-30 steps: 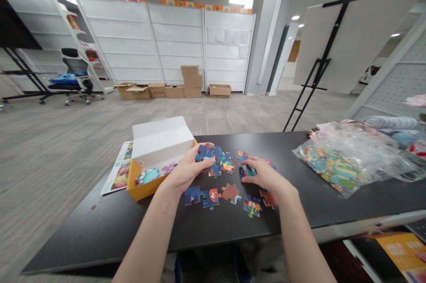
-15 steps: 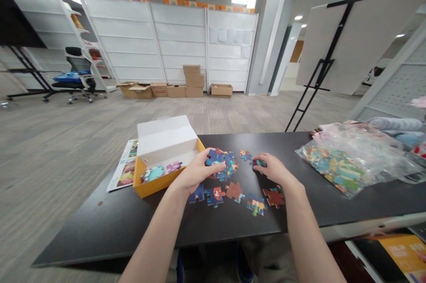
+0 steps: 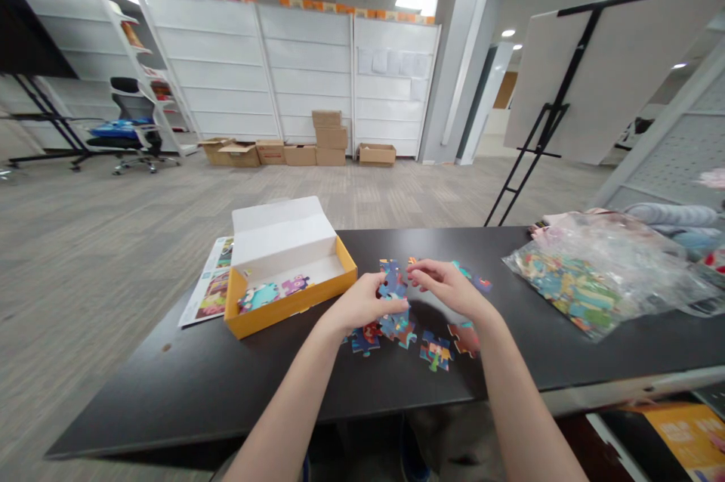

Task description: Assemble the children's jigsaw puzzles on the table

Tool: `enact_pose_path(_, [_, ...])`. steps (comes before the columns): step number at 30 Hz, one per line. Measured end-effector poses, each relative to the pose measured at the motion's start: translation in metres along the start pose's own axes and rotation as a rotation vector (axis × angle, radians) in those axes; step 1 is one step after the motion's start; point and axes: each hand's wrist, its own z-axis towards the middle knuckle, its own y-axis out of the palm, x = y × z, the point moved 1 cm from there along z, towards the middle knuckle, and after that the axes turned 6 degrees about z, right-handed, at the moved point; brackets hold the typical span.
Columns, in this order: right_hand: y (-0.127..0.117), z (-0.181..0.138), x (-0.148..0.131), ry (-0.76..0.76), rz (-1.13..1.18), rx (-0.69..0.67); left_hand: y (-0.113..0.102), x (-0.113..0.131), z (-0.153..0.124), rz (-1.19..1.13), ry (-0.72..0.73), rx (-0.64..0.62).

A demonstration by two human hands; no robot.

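In my left hand [image 3: 368,304] is a bunch of blue jigsaw puzzle pieces [image 3: 392,282], with the thumb lying across it. My right hand [image 3: 447,289] hovers just right of the bunch, its fingers bent and apart, and I see nothing between them. Beyond its knuckles lie loose pieces, one with a purple edge [image 3: 482,283]. Nearer to me on the black table are a blue piece with a yellow-and-green figure [image 3: 437,350], a reddish-brown piece [image 3: 463,338] partly behind my right wrist, and a blue-and-red piece [image 3: 365,340] partly covered by my left hand.
An open yellow box [image 3: 294,308] with a few puzzle pieces inside stands on the left, over a printed sheet [image 3: 208,289]. Clear plastic bags, one with a colourful puzzle [image 3: 572,289], lie on the right. The black table [image 3: 238,387] has its front edge near my body.
My left hand has moved right and nearer to me with the puzzle pieces. My right hand has left the piece it touched and come left toward the bunch. Loose pieces now show beyond it.
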Motion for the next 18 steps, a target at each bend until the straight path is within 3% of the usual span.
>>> enact_pose_path(2, [0.010, 0.001, -0.007, 0.010, 0.052, -0.041, 0.003, -0.003, 0.005, 0.090, 0.033, -0.002])
enact_pose_path(5, [0.014, 0.003, -0.009, 0.026, 0.093, 0.001, 0.007, -0.006, 0.010, 0.149, 0.050, -0.009])
enact_pose_path(9, [-0.005, 0.001, 0.000, 0.060, 0.229, 0.150, 0.008, -0.011, 0.014, 0.012, 0.024, -0.048])
enact_pose_path(12, [-0.025, -0.006, 0.011, 0.144, 0.192, 0.233, 0.002, -0.015, 0.013, -0.006, -0.035, -0.007])
enact_pose_path(18, [-0.034, -0.015, 0.031, 0.333, -0.130, 0.039, -0.006, -0.015, 0.008, -0.024, -0.088, 0.084])
